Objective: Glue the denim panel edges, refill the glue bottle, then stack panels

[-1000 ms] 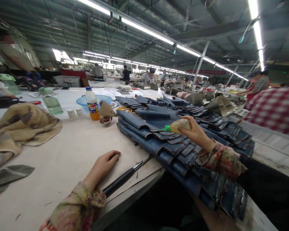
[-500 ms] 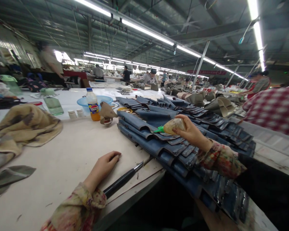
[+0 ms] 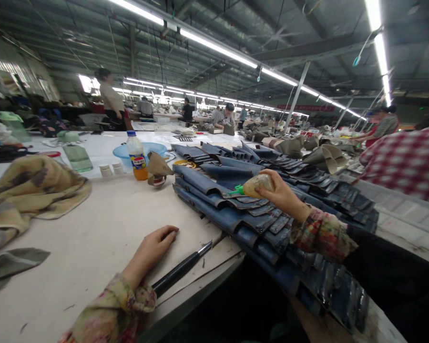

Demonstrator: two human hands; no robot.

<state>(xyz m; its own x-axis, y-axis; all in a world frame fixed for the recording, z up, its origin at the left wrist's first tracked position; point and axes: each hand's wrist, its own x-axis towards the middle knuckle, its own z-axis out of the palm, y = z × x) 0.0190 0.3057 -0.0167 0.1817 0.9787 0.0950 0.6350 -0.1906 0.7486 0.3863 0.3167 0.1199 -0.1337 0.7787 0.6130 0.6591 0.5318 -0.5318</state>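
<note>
My right hand (image 3: 280,193) is wrapped round a yellowish squeeze bottle (image 3: 253,186), held tilted with its green nozzle low over the blue pieces. These blue leather-like pieces (image 3: 232,216) lie in overlapping rows, and several of their edges carry a shiny, wet-looking coat. On the pale tabletop, my left hand (image 3: 157,248) lies palm down with its fingers resting on the surface and nothing visible in it. Beside that wrist is a black-handled tool (image 3: 180,271) with a metal tip. Whether the nozzle touches a piece, I cannot tell.
An orange drink bottle (image 3: 137,159) stands by a blue basin (image 3: 119,151) and a brown folded piece (image 3: 158,166). To the left lie a tan patterned cloth (image 3: 39,186) and a green-tinted bottle (image 3: 76,157). A person in a checked shirt (image 3: 403,162) is at the right.
The squeeze bottle and my right hand have barely shifted. My left hand stays on the table. In the left background, a standing person has moved to the right.
</note>
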